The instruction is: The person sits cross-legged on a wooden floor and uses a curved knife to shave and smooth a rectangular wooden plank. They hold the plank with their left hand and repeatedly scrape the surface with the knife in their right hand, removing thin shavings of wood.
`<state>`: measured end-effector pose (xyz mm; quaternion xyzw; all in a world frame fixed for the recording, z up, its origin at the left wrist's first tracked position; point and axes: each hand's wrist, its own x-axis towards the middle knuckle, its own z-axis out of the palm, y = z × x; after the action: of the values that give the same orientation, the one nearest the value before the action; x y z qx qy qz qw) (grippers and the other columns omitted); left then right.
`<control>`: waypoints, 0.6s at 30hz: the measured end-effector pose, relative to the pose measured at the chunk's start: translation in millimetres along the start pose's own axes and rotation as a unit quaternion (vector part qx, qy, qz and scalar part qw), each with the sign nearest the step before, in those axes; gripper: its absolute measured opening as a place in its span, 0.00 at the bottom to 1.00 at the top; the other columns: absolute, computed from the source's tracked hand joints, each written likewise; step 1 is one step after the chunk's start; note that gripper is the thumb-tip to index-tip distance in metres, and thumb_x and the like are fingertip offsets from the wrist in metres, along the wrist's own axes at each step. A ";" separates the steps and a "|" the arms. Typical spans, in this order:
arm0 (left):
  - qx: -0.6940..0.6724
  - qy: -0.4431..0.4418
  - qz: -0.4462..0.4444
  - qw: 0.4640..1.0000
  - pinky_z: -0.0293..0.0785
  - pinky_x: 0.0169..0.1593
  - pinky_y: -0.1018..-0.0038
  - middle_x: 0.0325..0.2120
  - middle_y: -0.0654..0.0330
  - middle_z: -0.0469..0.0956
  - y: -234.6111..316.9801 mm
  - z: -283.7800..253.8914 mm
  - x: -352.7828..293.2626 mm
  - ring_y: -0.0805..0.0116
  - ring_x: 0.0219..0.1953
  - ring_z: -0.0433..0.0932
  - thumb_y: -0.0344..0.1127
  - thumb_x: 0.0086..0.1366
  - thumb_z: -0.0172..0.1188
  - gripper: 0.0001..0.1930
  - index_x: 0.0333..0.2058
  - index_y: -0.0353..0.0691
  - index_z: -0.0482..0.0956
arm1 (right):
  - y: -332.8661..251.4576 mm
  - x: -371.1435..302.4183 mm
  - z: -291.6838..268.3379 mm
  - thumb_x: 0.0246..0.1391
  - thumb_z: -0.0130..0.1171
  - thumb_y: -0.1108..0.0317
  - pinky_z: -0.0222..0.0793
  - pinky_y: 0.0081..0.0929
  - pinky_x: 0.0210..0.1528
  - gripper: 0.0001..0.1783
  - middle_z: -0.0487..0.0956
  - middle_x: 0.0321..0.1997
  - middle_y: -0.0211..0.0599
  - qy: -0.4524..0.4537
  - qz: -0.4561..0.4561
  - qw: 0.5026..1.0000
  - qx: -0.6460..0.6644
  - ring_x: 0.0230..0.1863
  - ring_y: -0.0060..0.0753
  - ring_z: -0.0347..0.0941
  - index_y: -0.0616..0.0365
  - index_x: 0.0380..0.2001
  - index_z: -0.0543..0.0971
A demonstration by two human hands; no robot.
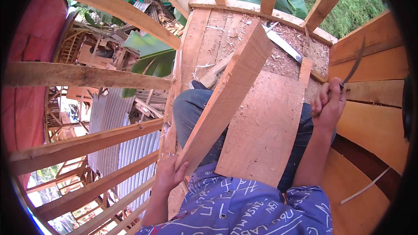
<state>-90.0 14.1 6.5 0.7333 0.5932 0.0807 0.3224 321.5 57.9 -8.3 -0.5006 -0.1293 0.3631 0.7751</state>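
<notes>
My left hand [170, 173] is closed around the near end of a thick wooden plank [228, 89]. The plank slants up and away to the right, its far end near the wood shavings. In my right hand [328, 103], raised on the right, is a knife; its handle is hidden in my fist and its thin, curved dark blade [358, 63] points upward. The knife is apart from the plank. A wide flat board [263, 128] lies across my lap, beneath and right of the plank.
A long metal blade [283, 45] lies among shavings [278, 63] on the plank floor [202, 39]. Wooden posts [96, 76] form an open frame on the left, with corrugated metal sheets [106, 117] beyond. A board wall [368, 119] stands close on the right.
</notes>
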 end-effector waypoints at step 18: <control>0.011 -0.020 0.056 0.998 0.70 0.27 0.64 0.19 0.50 0.75 18.8 1.2 13.2 0.50 0.22 0.76 0.36 0.56 0.65 0.10 0.29 0.36 0.78 | 73.4 -68.3 22.5 0.55 0.63 0.67 0.49 0.15 0.18 0.10 0.63 0.13 0.18 -0.128 -0.044 0.934 -0.332 0.17 0.08 0.55 0.61 0.26 0.77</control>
<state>-70.3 24.2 12.7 0.7701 0.5457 0.0775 0.3212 229.0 43.2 -50.5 -0.6725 -0.3623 0.3260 0.5570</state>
